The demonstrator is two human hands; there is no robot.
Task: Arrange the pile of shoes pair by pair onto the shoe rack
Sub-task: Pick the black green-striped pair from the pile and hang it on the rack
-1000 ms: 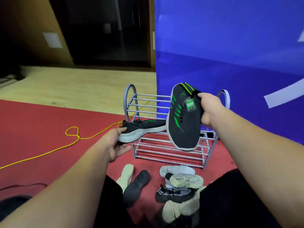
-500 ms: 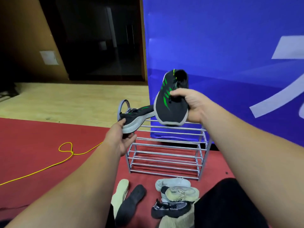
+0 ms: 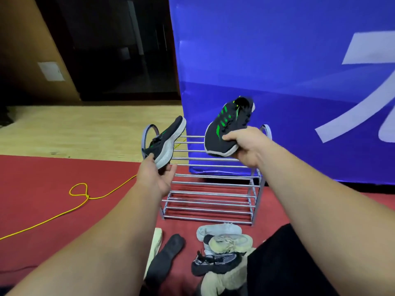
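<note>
Two black shoes with green stripes hang over the top tier of the shoe rack (image 3: 210,184), one in each hand. The left shoe (image 3: 165,143) is tipped on its side with its grey sole turned to the right. The left hand (image 3: 156,176) pinches its lower end, thumb on the upper and fingers curled under the sole, near the rack's left end loop. The right shoe (image 3: 224,124) points its toe toward the person with its heel raised. The right hand (image 3: 245,146) grips the toe, thumb laid across the knit and fingers wrapped beneath. Whether either shoe touches the bars cannot be told. On the red carpet (image 3: 53,189) in front of the rack lies the pile (image 3: 224,244) of pale, beige and dark shoes, with a dark insole (image 3: 167,254) and a pale insole (image 3: 157,240) just to its left. A yellow cable (image 3: 85,195) loops across the carpet on the left, and a blue banner (image 3: 277,71) stands behind the rack.
</note>
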